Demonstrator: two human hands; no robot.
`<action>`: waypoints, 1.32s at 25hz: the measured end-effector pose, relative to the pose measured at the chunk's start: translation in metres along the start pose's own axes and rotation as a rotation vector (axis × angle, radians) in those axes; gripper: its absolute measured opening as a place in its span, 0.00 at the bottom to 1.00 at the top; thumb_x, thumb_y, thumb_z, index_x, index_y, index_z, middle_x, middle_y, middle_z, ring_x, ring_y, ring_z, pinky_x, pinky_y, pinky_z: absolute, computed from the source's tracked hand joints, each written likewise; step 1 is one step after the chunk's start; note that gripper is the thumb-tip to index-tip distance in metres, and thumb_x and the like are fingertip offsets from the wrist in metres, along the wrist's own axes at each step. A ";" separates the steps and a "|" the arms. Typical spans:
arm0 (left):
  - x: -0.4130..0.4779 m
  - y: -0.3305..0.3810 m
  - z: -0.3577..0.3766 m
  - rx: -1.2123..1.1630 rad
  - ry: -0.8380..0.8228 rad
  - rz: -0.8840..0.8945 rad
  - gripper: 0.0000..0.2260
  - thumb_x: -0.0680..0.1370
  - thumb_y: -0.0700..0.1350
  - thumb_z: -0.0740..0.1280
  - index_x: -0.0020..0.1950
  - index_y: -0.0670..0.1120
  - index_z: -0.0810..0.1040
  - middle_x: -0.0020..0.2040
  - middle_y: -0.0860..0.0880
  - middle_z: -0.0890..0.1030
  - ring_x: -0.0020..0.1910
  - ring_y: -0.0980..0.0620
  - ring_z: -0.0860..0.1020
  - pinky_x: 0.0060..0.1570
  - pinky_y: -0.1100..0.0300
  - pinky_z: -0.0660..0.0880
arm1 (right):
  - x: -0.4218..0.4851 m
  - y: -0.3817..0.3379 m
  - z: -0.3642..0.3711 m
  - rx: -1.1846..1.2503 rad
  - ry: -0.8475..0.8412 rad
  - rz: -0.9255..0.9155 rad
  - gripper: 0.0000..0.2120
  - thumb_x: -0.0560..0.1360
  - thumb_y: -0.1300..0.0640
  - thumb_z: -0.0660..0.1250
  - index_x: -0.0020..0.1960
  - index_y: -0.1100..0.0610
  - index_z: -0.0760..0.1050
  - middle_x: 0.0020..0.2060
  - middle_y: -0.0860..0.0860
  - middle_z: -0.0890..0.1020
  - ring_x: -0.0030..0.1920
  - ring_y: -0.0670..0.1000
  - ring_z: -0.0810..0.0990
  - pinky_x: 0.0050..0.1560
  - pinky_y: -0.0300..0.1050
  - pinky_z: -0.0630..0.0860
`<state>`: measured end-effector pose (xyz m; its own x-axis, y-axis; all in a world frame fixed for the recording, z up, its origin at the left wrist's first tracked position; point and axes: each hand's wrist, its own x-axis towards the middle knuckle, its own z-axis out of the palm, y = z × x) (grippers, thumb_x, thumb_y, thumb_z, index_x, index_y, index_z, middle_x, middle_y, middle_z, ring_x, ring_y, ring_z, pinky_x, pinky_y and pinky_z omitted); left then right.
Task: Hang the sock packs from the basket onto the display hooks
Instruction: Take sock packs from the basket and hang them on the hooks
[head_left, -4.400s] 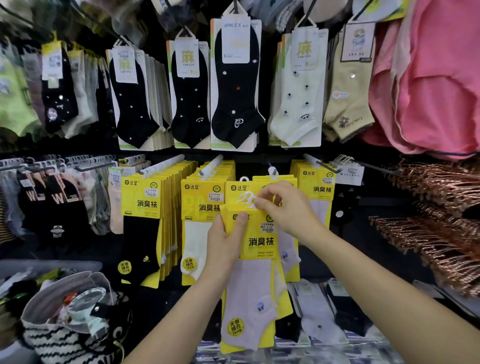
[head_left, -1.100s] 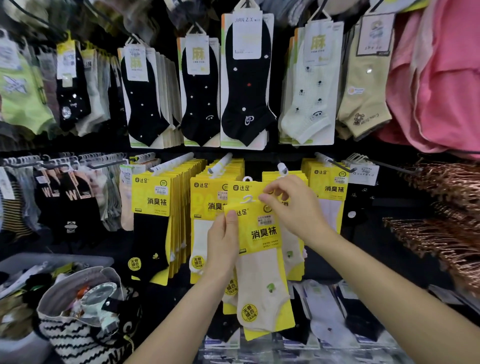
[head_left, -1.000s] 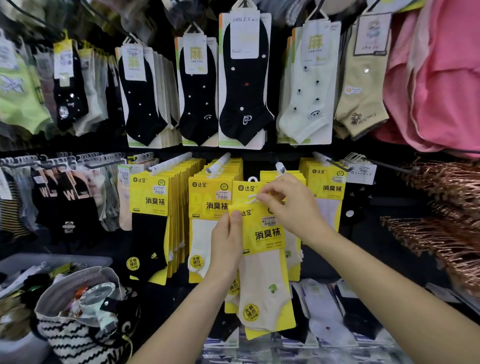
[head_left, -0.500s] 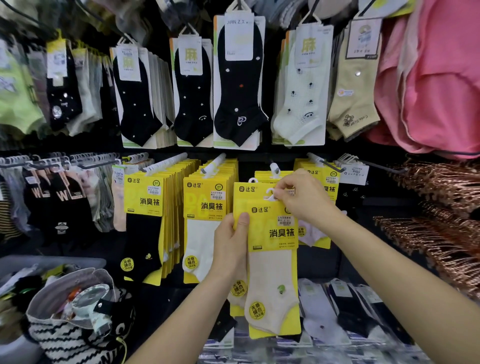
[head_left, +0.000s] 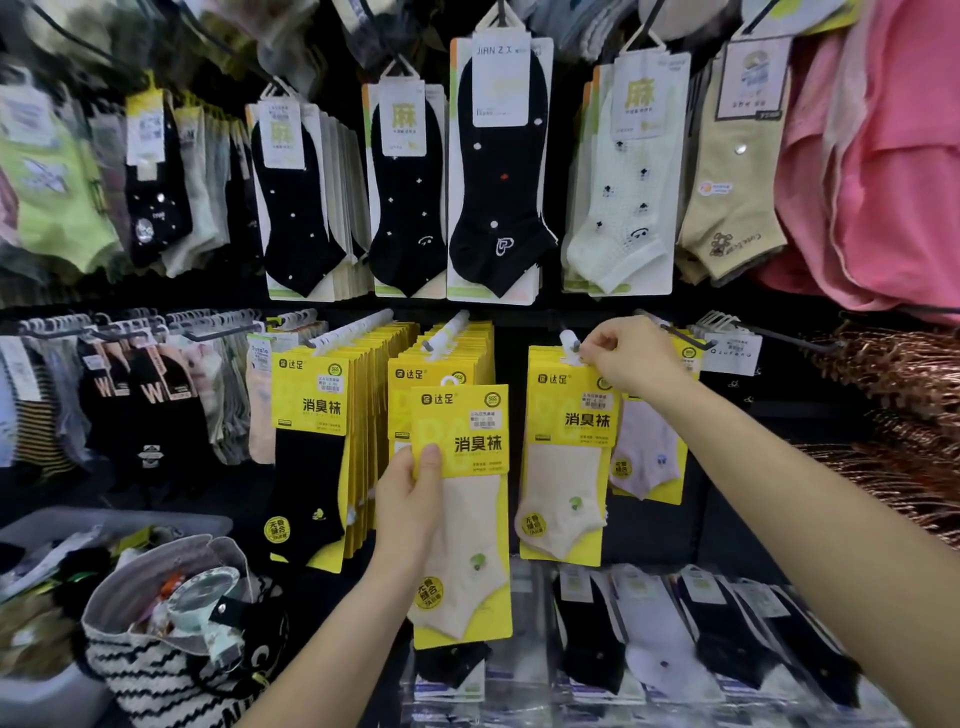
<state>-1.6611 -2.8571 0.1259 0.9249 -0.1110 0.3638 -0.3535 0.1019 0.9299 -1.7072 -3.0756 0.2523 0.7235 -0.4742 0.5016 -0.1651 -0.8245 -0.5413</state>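
While gripped, sock pack (head_left: 462, 441) stands upright, vertical.

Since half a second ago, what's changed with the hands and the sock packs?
Right hand carried one cream sock pack up and right to the display hook tip, still pinching its top. Left hand still grips the remaining pack; hung rows unchanged.
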 end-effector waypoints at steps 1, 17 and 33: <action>-0.001 0.001 0.001 0.014 -0.013 0.018 0.14 0.81 0.47 0.58 0.48 0.36 0.75 0.47 0.41 0.79 0.46 0.45 0.77 0.50 0.46 0.75 | 0.000 0.001 0.003 -0.014 -0.007 -0.004 0.09 0.75 0.56 0.65 0.41 0.58 0.80 0.35 0.50 0.80 0.40 0.54 0.78 0.42 0.48 0.74; -0.016 0.007 0.071 0.026 -0.239 0.045 0.10 0.80 0.49 0.60 0.43 0.47 0.76 0.42 0.50 0.80 0.40 0.57 0.76 0.41 0.63 0.73 | -0.026 0.005 -0.008 0.065 -0.025 -0.257 0.07 0.75 0.55 0.67 0.41 0.55 0.81 0.33 0.42 0.77 0.34 0.42 0.73 0.34 0.39 0.66; 0.018 -0.009 0.102 0.050 -0.023 -0.230 0.18 0.74 0.48 0.70 0.58 0.42 0.70 0.52 0.47 0.74 0.53 0.48 0.75 0.50 0.59 0.73 | -0.010 0.023 0.023 0.293 0.234 -0.083 0.07 0.74 0.55 0.68 0.51 0.54 0.77 0.46 0.50 0.78 0.46 0.48 0.74 0.49 0.44 0.72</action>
<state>-1.6554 -2.9611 0.1293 0.9787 -0.1483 0.1423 -0.1405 0.0221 0.9898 -1.7024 -3.0826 0.2196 0.5480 -0.4952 0.6741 0.1103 -0.7561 -0.6451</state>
